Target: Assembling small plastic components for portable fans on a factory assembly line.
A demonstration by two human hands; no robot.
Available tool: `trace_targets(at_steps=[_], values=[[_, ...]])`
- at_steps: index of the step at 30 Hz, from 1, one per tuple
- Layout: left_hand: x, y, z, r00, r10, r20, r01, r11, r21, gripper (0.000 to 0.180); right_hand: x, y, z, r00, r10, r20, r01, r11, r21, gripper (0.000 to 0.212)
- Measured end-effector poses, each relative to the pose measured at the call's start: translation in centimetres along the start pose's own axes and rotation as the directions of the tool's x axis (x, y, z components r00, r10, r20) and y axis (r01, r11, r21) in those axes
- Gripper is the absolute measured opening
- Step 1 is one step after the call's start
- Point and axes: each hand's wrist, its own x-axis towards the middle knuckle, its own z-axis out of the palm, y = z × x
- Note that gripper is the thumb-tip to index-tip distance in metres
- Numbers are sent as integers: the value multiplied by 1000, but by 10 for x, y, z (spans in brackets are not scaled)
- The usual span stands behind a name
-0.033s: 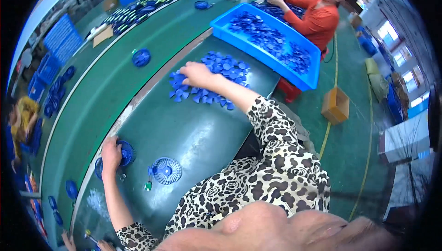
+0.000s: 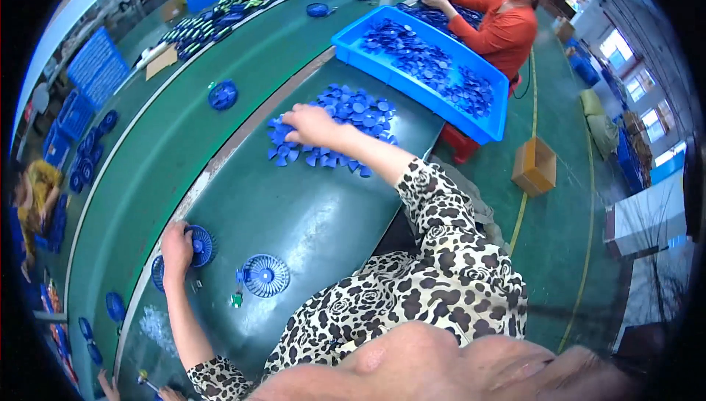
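Note:
My left hand point(image 2: 177, 251) is closed around the edge of a blue round fan housing point(image 2: 202, 245) near the table's left edge. Another blue round part point(image 2: 157, 272) shows partly from behind that hand. To its right lies a blue fan grille point(image 2: 265, 275), with a small green piece point(image 2: 236, 299) on a wire beside it. My right hand point(image 2: 312, 126) is stretched over the left part of a pile of blue fan blades point(image 2: 360, 111). Its thumb and fingers are apart, and the palm side is hidden.
Beyond the pile stands a blue tray point(image 2: 419, 91) full of blue blades. A green conveyor belt point(image 2: 165, 151) runs along the left with blue fan parts on it. A person in red point(image 2: 500, 33) works past the tray. A cardboard box point(image 2: 535, 166) sits on the floor at right.

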Motion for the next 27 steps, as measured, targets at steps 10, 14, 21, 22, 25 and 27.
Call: trace_targets(at_steps=[10, 14, 21, 22, 25, 27], values=[[-100, 64, -40, 838, -172, -518, 114, 983, -142, 24, -104, -204, -60, 977, -174, 122, 73, 816, 574, 34], [-162, 196, -18, 867, -498, -6, 11, 32, -999, 29, -201, -167, -85, 997, 10, 80, -63, 725, 686, 29], [-319, 236, -21, 693, -704, 158, -239, -431, -870, 41, -193, -318, -82, 661, -749, -37, 631, 529, 567, 34], [-341, 251, -33, 711, -696, 99, -293, -420, -859, 42, -200, -327, -85, 631, -774, -53, 654, 495, 572, 34], [-366, 263, -27, 623, -783, -2, -347, -274, -897, 45, -217, -351, -90, 511, -859, 5, 745, 446, 495, 33], [-379, 274, -27, 578, -816, -20, -337, -216, -916, 42, -233, -362, -94, 466, -884, -45, 771, 381, 510, 34]])
